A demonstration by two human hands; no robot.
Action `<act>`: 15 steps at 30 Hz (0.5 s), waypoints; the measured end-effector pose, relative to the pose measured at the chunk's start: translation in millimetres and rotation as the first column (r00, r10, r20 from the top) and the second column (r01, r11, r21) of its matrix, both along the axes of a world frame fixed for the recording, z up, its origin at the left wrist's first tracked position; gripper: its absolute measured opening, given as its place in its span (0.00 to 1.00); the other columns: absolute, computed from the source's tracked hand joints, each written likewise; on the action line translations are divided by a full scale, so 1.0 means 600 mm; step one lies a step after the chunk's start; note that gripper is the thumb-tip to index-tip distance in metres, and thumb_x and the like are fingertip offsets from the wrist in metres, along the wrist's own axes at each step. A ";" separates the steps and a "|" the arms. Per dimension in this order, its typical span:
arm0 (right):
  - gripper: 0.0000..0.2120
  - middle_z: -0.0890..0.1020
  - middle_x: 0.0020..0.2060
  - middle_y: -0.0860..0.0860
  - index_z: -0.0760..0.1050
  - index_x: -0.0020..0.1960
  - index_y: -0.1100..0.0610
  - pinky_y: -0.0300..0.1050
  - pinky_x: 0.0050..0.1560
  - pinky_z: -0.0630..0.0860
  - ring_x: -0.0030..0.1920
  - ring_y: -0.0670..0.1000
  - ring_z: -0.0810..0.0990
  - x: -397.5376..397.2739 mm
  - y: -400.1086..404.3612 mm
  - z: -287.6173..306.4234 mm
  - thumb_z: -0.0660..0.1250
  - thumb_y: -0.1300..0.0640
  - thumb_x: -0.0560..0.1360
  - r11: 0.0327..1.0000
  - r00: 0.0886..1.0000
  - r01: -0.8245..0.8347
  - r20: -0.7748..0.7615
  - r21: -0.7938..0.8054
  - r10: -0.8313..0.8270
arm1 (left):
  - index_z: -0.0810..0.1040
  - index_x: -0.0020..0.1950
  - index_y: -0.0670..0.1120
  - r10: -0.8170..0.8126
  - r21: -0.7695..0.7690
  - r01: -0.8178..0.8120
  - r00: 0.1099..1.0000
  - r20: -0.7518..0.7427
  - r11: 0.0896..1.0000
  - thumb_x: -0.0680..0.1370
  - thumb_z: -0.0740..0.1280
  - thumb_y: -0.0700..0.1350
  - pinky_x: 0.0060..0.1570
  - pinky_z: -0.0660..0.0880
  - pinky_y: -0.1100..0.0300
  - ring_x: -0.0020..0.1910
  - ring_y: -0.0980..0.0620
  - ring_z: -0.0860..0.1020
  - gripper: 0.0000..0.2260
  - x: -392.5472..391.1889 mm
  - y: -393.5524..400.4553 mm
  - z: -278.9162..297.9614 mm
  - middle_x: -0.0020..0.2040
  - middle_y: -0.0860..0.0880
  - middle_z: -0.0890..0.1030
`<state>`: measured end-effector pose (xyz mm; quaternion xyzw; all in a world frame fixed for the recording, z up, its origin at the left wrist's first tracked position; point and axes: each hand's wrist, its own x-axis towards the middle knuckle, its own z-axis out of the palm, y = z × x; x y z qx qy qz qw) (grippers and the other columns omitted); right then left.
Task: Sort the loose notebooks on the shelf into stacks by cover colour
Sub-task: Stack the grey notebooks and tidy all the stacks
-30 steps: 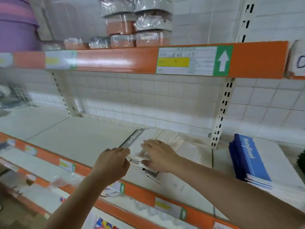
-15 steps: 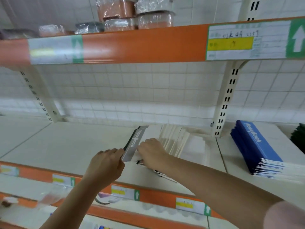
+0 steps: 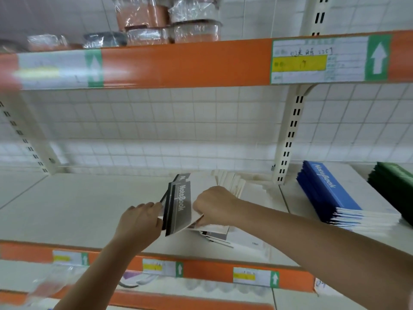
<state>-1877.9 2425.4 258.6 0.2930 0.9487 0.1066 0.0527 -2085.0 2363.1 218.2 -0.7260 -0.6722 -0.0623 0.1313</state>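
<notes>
While both forearms reach in over the orange shelf lip (image 3: 207, 270), the left hand (image 3: 139, 222) grips the near edge of a few grey notebooks (image 3: 181, 208) stood up on edge, its fingers curled round their left side. The right hand (image 3: 215, 206) is just beside them on the other side, fingers curled down onto the loose pile (image 3: 215, 233) that lies flat on the shelf (image 3: 78, 206); it seems to be pinching the top covers there, though what exactly it holds is hidden under the knuckles. Both grips are thus narrow and holding paper, not spread wide.

Behind the hands more pale notebooks (image 3: 230, 183) fan out unsorted towards the back wall. Well apart to the right, past the upright bracket (image 3: 290, 135), a blue stack (image 3: 328, 193) lies tidy, and a green stack (image 3: 395, 184) sits just beside it at the frame's edge.

My reading is that the grey ones are being gathered out of the loose pile, with blue and green already done. The next move calls for squaring the grey bundle and laying it flat on a bare part of the shelf, then freeing a hand to pull further greys from the pile without letting the upright ones splay.
</notes>
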 end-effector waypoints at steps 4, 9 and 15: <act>0.18 0.74 0.31 0.51 0.73 0.40 0.59 0.42 0.30 0.62 0.31 0.52 0.71 0.014 0.000 0.010 0.60 0.47 0.80 0.999 0.999 -0.033 0.027 0.003 0.033 | 0.74 0.61 0.48 0.031 -0.107 -0.029 0.999 0.017 0.994 0.75 0.56 0.46 0.49 0.70 0.57 0.53 0.49 0.78 0.16 0.009 0.000 0.012 0.54 0.51 0.80; 0.12 0.77 0.41 0.54 0.73 0.55 0.60 0.45 0.32 0.63 0.39 0.55 0.74 0.054 -0.008 0.030 0.57 0.69 0.74 0.996 1.000 0.029 -0.004 0.080 -0.028 | 0.65 0.73 0.50 -0.006 -0.253 0.009 1.000 0.011 0.968 0.69 0.55 0.53 0.60 0.67 0.58 0.64 0.52 0.72 0.31 0.029 -0.004 0.017 0.68 0.53 0.72; 0.22 0.79 0.51 0.52 0.65 0.70 0.56 0.45 0.38 0.66 0.48 0.55 0.79 0.100 -0.005 0.053 0.55 0.68 0.77 0.977 0.988 0.137 -0.095 0.164 -0.122 | 0.48 0.80 0.48 -0.101 -0.403 0.133 0.990 0.101 0.905 0.59 0.43 0.69 0.73 0.57 0.57 0.77 0.51 0.56 0.51 0.077 0.010 0.012 0.80 0.50 0.54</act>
